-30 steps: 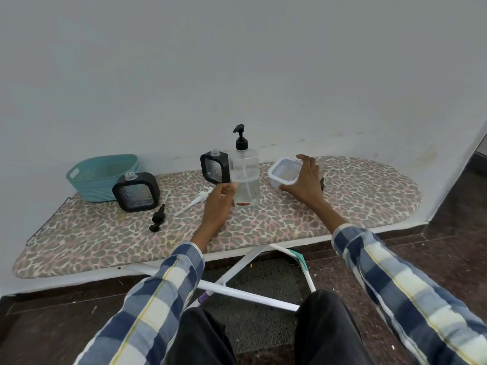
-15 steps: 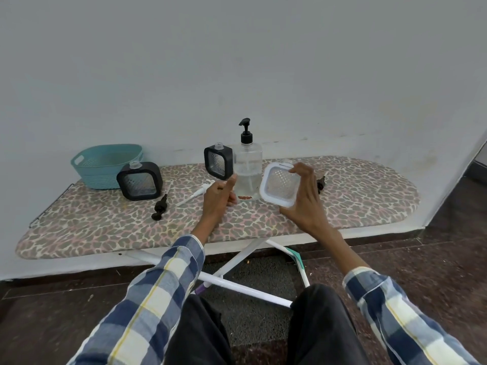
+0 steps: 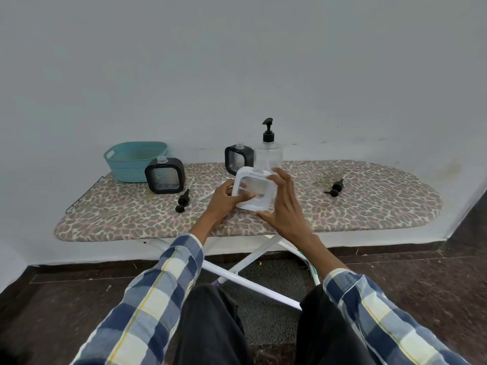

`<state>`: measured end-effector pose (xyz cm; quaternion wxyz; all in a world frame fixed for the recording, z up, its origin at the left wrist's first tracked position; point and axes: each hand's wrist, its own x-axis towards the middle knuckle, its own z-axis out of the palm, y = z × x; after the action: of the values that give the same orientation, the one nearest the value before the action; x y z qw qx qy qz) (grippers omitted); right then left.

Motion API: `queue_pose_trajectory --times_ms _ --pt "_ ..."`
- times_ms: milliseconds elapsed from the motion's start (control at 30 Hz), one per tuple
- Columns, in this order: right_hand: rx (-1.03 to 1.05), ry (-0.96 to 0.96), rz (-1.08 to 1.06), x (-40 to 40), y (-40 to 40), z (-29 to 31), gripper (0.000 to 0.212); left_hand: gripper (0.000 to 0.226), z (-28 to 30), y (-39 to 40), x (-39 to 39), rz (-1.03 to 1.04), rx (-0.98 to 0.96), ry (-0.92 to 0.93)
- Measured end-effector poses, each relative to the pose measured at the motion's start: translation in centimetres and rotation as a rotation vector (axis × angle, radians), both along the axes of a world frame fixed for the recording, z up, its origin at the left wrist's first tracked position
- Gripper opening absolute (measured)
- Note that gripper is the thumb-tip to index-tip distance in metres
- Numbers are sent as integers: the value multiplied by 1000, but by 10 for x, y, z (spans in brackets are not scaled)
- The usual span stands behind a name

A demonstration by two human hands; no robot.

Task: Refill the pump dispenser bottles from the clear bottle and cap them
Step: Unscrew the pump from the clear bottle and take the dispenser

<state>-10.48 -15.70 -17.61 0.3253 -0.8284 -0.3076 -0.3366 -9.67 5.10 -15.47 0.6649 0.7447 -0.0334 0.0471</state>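
A leopard-print ironing board (image 3: 369,206) stands against a pale wall, with its white legs crossing over a dark floor. At the board's far left end sits a teal basket (image 3: 131,160), and just in front of it, touching or nearly so, stands a black-framed dispenser bottle (image 3: 164,176) with its neck uncapped. A black pump head (image 3: 182,201) lies on the cover just right of that bottle. Farther back, near the wall, a second black-framed dispenser bottle (image 3: 238,158) stands beside the clear bottle (image 3: 268,154), which is upright with a black pump on top; the two look close enough to touch. Another black pump head (image 3: 336,188) lies well to the right, alone on the cover. A thin white tube (image 3: 208,196) shows partly behind the left hand. The white-framed dispenser bottle (image 3: 253,192) is held up above the middle of the board, tilted with its flat face toward the camera, and it hides the lower part of the clear bottle behind it. The left hand (image 3: 224,201) grips the bottle's left edge, thumb across the clear face. The right hand (image 3: 283,206) cups the right side, fingers curled over the top corner and thumb under the lower edge. Both forearms wear blue plaid sleeves and reach in from below.
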Motion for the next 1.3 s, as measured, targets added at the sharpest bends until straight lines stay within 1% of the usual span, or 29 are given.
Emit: queue_pose_trajectory --times_ms 100,167,200,333,400,467,567,667,733,867,933,967,1033,1100,1133,1200,1300 --pt "152 59 -140 12 5 -5 81 43 -3 22 5 120 -31 4" --pt "266 132 -228 21 6 -7 72 47 -6 32 8 151 -50 19" --pt "311 174 -242 27 6 -7 72 47 -6 35 9 166 -50 24" --pt "389 405 -195 52 8 -5 81 41 -13 35 18 251 -6 13" --pt "393 528 -160 58 9 -6 89 39 -15 31 21 248 36 3" --pt "401 581 -136 64 10 -8 92 42 -18 28 23 219 114 -26" --pt "410 588 -163 72 8 -10 82 45 -19 23 21 213 264 -57" --pt "426 522 -203 72 5 -16 72 49 -28 19 23 263 363 -116" --pt "438 474 -227 70 3 -18 68 57 -32 19 24 308 410 -164" --pt "460 451 -237 69 -2 -18 66 80 -22 16 20 379 387 -252" --pt "480 468 -225 68 -2 -17 68 86 -10 8 18 448 398 -306" --pt "497 481 -210 67 -2 -16 69 84 0 2 17 477 425 -358" --pt "530 514 -159 65 -2 -15 70 68 23 -12 19 477 471 -494" --pt "537 536 -106 64 -2 -13 68 49 51 -31 25 378 466 -601" --pt "532 541 -90 64 -2 -14 68 43 65 -41 30 311 457 -620" --pt "533 554 -75 64 -3 -14 69 35 90 -64 38 190 425 -589" --pt "570 566 -80 62 -5 -13 71 28 110 -90 53 64 331 -431"
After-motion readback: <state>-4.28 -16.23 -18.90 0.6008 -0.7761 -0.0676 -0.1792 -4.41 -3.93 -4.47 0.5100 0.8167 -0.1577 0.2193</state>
